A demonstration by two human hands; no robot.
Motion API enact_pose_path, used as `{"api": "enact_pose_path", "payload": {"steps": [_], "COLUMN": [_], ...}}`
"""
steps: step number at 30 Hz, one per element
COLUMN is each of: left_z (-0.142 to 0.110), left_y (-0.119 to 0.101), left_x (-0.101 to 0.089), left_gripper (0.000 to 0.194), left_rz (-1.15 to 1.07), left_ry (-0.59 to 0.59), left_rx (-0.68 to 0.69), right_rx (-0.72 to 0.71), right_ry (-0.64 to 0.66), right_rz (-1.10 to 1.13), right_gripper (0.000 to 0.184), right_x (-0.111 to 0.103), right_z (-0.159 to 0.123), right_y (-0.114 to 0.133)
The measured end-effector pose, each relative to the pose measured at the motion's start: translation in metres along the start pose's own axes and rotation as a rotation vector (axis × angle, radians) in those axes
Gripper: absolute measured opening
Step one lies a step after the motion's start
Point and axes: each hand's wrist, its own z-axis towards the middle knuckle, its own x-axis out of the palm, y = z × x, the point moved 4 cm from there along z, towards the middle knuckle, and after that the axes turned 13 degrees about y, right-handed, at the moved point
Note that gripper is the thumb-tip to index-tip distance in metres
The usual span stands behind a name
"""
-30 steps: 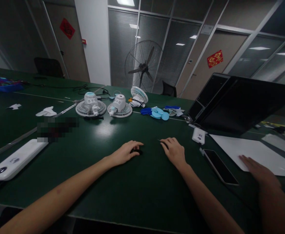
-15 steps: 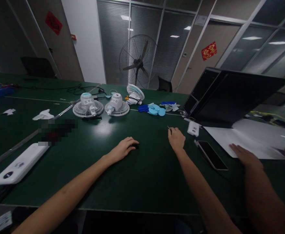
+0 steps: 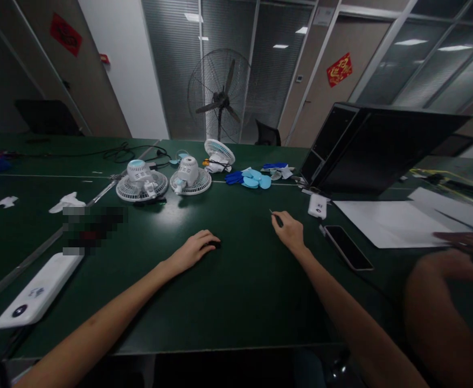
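My left hand [image 3: 192, 251] lies low over the green table [image 3: 220, 307], its fingers closed around a small black object [image 3: 216, 244] that is mostly hidden. My right hand [image 3: 289, 230] is to the right with its fingers pinched. A thin metal tip [image 3: 271, 212] sticks out past the thumb and forefinger; the rest is covered by the hand. Beyond the hands lie white fan heads, one at the left [image 3: 141, 180], another beside it [image 3: 190, 176] and a third [image 3: 219, 156] farther back. Light-blue fan blades [image 3: 256, 179] rest near blue gloves [image 3: 235, 178].
At the right are a phone [image 3: 348, 248], a small white device [image 3: 318, 206], white sheets [image 3: 385, 221] and a big black monitor-like panel [image 3: 382, 151]. A co-worker's blurred arm [image 3: 442, 302] reaches in there. A long white device [image 3: 38, 291] lies at the left.
The view has shifted slightly. The co-worker's hand has come off the white sheet and bent to the right, and a second sheet now shows apart. My hands keep nearly the same place and grip.
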Motion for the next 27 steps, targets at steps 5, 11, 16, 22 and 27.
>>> {"api": "enact_pose_path", "payload": {"steps": [5, 11, 16, 22, 27], "left_z": [-0.034, -0.067, -0.069, -0.071, -0.081], "left_y": [0.036, 0.067, 0.066, 0.055, 0.055], "left_x": [-0.04, -0.074, -0.068, -0.069, -0.077], "left_gripper": [0.033, 0.039, 0.04, 0.048, 0.065], "left_rz": [0.026, 0.071, 0.103, 0.115, 0.012], "left_ry": [-0.06, -0.21, -0.216, -0.189, -0.149], "left_rx": [-0.138, -0.373, -0.344, -0.385, -0.429], "right_rx": [-0.054, -0.065, -0.068, -0.089, -0.055], "right_ry": [0.137, 0.162, 0.203, 0.244, 0.257], "right_rz": [-0.012, -0.008, 0.013, 0.049, 0.076], "right_gripper": [0.037, 0.035, 0.036, 0.036, 0.035], "right_x": [0.004, 0.006, 0.002, 0.001, 0.002], "right_z": [-0.013, -0.024, -0.028, -0.026, -0.023], "right_y": [0.004, 0.006, 0.01, 0.009, 0.004]}}
